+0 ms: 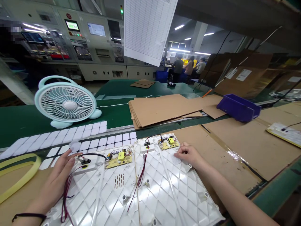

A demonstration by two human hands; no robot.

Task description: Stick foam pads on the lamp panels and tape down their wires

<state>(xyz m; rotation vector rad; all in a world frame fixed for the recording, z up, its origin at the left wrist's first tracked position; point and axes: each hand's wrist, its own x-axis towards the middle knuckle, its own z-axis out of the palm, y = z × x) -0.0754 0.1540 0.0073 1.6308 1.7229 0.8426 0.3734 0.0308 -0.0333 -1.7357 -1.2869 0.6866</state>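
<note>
two hands (56, 179) (188, 154) on white panel (160, 188), two circuit boards (118, 160) (169, 143)

Head-worn view; forward and down

one circuit board (118, 160) lies left of another (168, 143) on a plastic panel (160, 183) (a desk fan (65, 102) stands behind)

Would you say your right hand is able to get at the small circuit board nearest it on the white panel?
Probably yes: the right hand is over the white panel right beside the small circuit board, and nothing seems to stand between them.
</note>
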